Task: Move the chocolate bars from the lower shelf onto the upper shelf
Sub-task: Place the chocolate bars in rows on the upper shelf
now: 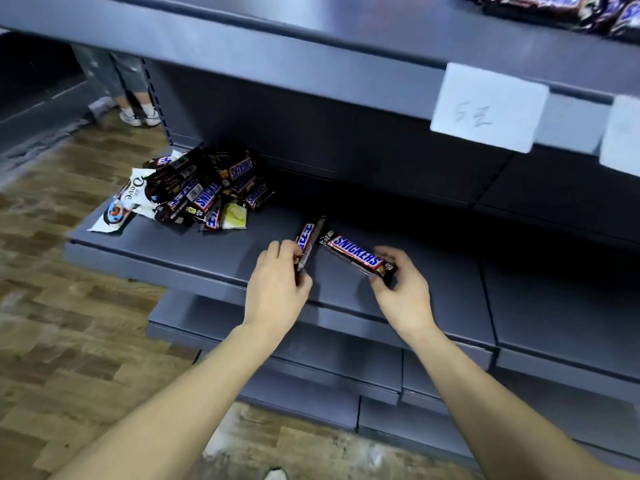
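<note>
My left hand (277, 282) pinches one Snickers bar (306, 242) on edge, and my right hand (401, 282) grips the near end of a second bar (356, 255), both over the lower shelf (450, 296); the remaining pile (204, 190) lies far left, more bars (568, 8) on the upper shelf (311, 26)

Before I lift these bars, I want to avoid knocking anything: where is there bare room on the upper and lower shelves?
The upper shelf is bare left of the bars at its right end. The lower shelf is bare to the right of the right hand, and between the left hand and the candy pile. That pile crowds the left end.
</note>
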